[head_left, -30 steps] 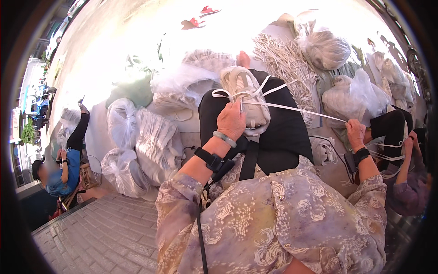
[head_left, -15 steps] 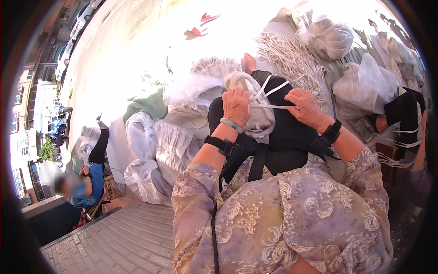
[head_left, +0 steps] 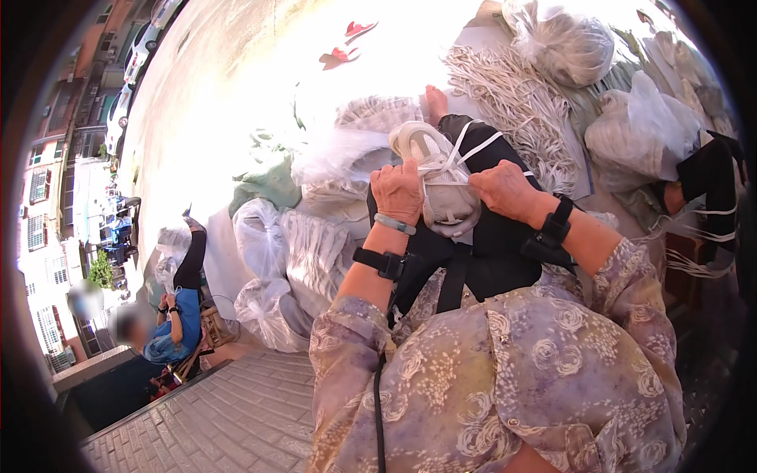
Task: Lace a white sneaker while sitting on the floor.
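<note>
- Since a second ago, right hand (head_left: 505, 189) had come in from the side to the bundle (head_left: 441, 177).
- Left hand (head_left: 398, 191) gripped the bundle on the black-trousered lap (head_left: 489, 244).
- Right fingers pinched its white cord (head_left: 465, 154).

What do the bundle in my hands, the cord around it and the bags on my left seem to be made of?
Bundle: pale grey, matte, creased like soft cloth or webbing. White cord: flat woven band, probably cotton or synthetic. Bags: thin, translucent, glossy plastic film, crinkled. Left hand and right hand press on the bundle.
</note>
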Demonstrator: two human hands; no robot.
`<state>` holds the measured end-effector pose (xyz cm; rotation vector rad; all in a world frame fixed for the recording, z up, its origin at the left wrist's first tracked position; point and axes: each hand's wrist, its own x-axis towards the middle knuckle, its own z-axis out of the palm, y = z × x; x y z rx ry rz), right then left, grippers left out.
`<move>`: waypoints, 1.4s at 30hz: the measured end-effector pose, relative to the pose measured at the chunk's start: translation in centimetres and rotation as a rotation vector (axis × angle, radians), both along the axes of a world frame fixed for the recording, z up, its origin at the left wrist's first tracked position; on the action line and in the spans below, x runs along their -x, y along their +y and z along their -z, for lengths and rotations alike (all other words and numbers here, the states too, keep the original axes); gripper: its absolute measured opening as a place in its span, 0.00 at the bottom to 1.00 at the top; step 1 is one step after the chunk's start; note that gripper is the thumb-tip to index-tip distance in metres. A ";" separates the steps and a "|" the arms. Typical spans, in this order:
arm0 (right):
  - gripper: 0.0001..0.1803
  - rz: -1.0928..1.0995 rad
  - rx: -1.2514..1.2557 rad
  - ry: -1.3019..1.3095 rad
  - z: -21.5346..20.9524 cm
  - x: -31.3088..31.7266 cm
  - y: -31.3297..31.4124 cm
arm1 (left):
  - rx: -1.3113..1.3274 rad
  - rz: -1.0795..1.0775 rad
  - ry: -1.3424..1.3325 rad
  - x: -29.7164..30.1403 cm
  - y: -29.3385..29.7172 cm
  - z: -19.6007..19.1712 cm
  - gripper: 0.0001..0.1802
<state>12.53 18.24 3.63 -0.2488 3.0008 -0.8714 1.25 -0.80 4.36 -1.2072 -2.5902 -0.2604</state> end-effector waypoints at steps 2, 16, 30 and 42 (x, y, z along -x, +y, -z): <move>0.03 -0.017 -0.024 0.103 0.2 -0.4 0.2 | -0.103 -0.089 -0.008 0.6 -0.3 0.4 0.06; 0.09 0.554 -0.257 0.346 2.3 -14.7 14.6 | -0.561 -0.358 -0.564 -2.2 -0.4 4.6 0.09; 0.18 0.016 0.155 0.200 -0.6 0.0 0.2 | -0.405 -0.153 -0.477 -2.4 -1.8 3.1 0.15; 0.07 0.051 -0.009 0.085 0.3 0.6 -0.6 | -0.401 -0.130 -0.461 -3.0 -1.9 2.5 0.16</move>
